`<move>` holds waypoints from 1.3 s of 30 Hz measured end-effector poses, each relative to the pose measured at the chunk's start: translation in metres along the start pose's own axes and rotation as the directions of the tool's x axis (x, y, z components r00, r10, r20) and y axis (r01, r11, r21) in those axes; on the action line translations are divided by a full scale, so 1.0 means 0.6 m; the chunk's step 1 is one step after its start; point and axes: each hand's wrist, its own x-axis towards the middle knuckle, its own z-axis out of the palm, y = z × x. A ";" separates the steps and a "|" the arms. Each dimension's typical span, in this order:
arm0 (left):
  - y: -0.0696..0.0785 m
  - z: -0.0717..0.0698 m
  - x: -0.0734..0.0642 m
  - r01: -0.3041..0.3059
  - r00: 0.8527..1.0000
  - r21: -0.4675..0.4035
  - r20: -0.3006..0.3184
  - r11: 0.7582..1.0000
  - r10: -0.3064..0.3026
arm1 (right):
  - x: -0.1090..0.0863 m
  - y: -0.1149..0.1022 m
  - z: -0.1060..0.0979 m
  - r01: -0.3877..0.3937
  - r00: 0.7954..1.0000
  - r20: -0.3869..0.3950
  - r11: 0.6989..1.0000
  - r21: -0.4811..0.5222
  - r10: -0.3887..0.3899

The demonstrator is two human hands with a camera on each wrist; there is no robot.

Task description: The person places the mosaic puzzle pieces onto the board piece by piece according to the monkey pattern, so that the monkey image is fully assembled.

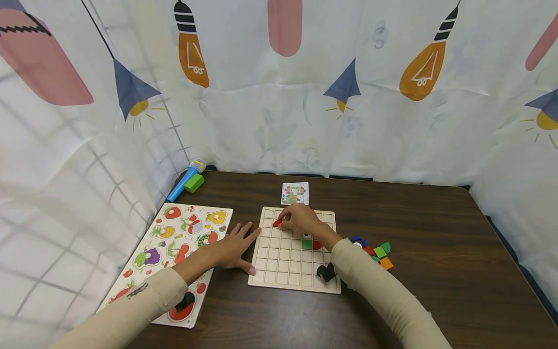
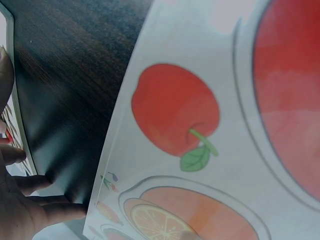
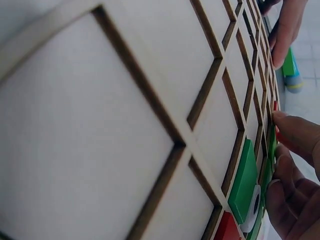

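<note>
My right hand (image 1: pixel 301 219) pinches a small red piece (image 1: pixel 277 223) over the upper left squares of a pale wooden grid board (image 1: pixel 279 266). A green square piece (image 1: pixel 307 245), a red piece (image 1: pixel 317 245) and a white piece with a black dot (image 1: pixel 307 236) sit in the grid, right of centre. In the right wrist view, thumb and fingers of the right hand (image 3: pixel 295 170) meet at the board's far side. With spread fingers, my left hand (image 1: pixel 233 249) rests along the board's left edge, its thumb at the lower left corner.
A white board printed with fruit (image 1: pixel 178 242) lies under the left forearm. Behind the grid board is a small pattern card (image 1: pixel 295 193). Several coloured pieces (image 1: pixel 385 262) are heaped beyond the right forearm. A blue toy microphone (image 1: pixel 180 185) and a green block (image 1: pixel 194 183) lie back left.
</note>
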 end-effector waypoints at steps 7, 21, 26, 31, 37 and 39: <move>0.001 0.001 0.000 -0.005 1.000 0.005 -0.004 1.000 0.005 | -0.003 -0.001 -0.006 0.002 1.000 0.024 1.000 -0.004 -0.002; 0.003 0.000 -0.002 -0.011 1.000 -0.014 -0.002 1.000 0.011 | -0.032 0.047 -0.047 0.162 0.986 0.030 0.981 0.105 -0.166; 0.003 -0.001 -0.004 -0.016 1.000 -0.028 -0.002 0.999 0.016 | -0.062 0.080 -0.078 0.176 0.984 0.013 0.977 0.124 -0.179; 0.002 -0.001 -0.005 -0.022 1.000 -0.027 -0.006 0.999 0.022 | -0.105 0.117 -0.098 0.114 0.993 0.020 0.986 0.120 -0.117; 0.002 0.000 -0.005 -0.029 1.000 -0.026 -0.009 0.999 0.029 | -0.159 0.164 -0.107 0.090 0.994 0.056 0.989 0.119 -0.098; 0.002 0.000 -0.005 -0.025 1.000 -0.025 -0.010 0.999 0.025 | -0.177 0.175 -0.109 0.109 0.991 0.064 0.988 0.109 -0.116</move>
